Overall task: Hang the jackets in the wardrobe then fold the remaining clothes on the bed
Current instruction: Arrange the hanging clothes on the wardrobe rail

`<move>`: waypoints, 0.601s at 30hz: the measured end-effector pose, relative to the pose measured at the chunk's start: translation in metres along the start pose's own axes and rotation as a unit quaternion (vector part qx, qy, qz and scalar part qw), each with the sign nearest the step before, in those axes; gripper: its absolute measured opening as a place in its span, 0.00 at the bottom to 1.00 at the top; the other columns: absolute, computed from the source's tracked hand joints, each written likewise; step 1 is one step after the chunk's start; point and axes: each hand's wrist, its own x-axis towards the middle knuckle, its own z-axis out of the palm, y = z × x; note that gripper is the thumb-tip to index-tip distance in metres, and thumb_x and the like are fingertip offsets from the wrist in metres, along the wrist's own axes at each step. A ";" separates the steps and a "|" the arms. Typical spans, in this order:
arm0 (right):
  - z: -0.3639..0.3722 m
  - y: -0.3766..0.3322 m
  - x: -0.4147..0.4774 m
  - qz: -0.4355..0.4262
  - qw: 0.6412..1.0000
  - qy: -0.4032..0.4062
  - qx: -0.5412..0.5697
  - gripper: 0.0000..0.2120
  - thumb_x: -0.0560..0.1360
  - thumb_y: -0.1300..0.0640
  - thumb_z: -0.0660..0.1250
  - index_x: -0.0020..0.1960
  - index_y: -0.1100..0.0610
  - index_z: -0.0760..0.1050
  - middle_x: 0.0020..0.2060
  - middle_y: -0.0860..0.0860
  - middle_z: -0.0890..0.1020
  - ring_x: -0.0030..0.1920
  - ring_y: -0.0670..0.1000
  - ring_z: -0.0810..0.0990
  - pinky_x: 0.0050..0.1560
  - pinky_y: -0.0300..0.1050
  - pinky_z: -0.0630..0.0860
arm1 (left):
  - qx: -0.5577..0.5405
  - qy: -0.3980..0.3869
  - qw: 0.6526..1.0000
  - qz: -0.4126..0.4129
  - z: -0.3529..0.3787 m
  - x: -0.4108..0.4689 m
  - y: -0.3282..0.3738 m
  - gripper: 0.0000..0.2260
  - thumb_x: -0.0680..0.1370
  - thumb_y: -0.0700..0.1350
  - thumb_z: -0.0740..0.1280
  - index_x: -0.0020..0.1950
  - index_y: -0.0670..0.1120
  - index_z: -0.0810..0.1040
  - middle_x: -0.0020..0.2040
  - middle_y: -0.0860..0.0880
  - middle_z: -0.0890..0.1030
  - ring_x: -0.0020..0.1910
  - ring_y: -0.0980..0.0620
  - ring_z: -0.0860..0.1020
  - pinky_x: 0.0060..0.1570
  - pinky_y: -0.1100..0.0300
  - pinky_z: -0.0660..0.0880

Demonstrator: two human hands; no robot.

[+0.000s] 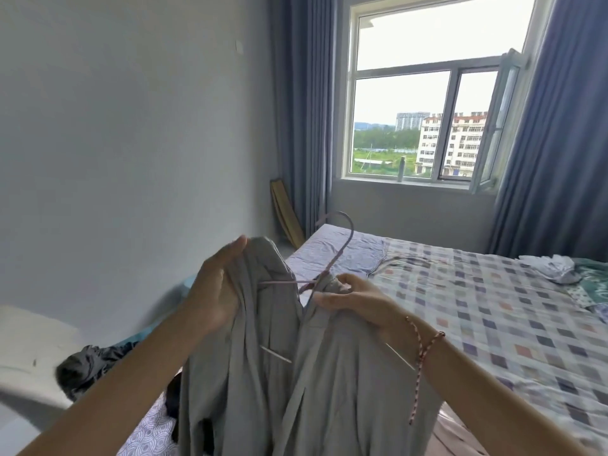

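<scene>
Grey fabric fills the middle of the head view: a light grey jacket (263, 340) is held up in front of the person, above the near edge of the bed (477, 307), with a thin pink hanger (332, 255) partly inside it. The hanger's hook rises above the collar, and its wire arms show at the neck and lower down through the open front. The left hand (214, 291) grips one shoulder of the jacket, its fingers (238, 243) closed around a bunch of cloth at the top. The right hand (358, 301) pinches the other side of the collar near the hanger's neck, fingers narrow and holding the fabric; a red braided cord (424, 347) is tied at that wrist. A checked sheet covers the bed, and a crumpled white garment (549, 266) lies at its far right side. A dark garment (88, 366) lies in a heap at the lower left, beside the jacket. Blue curtains (559, 126) frame a window (427, 93) beyond the bed.
</scene>
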 end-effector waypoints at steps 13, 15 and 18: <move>-0.013 0.020 0.019 -0.033 0.961 0.148 -0.232 0.13 0.78 0.53 0.63 0.43 0.62 0.80 0.41 0.55 0.82 0.45 0.51 0.78 0.42 0.41 0.69 | 0.458 0.033 0.882 0.109 -0.009 -0.031 -0.001 0.08 0.61 0.42 0.58 0.33 0.39 0.73 0.28 0.50 0.71 0.28 0.57 0.69 0.30 0.65 0.65; -0.027 0.021 0.018 -0.053 0.958 0.200 -0.197 0.13 0.77 0.54 0.64 0.43 0.63 0.81 0.39 0.55 0.82 0.46 0.52 0.79 0.46 0.44 0.69 | 0.416 -0.001 0.905 0.085 -0.007 -0.053 0.003 0.04 0.59 0.38 0.59 0.26 0.46 0.70 0.21 0.55 0.67 0.22 0.62 0.66 0.24 0.71 0.62; -0.026 0.012 0.011 -0.105 0.964 0.199 -0.141 0.14 0.78 0.56 0.64 0.42 0.66 0.79 0.36 0.53 0.79 0.40 0.47 0.74 0.41 0.39 0.68 | 0.444 -0.190 0.872 -0.080 -0.002 -0.065 -0.008 0.06 0.66 0.39 0.71 0.36 0.49 0.77 0.28 0.58 0.78 0.30 0.64 0.76 0.33 0.70 0.72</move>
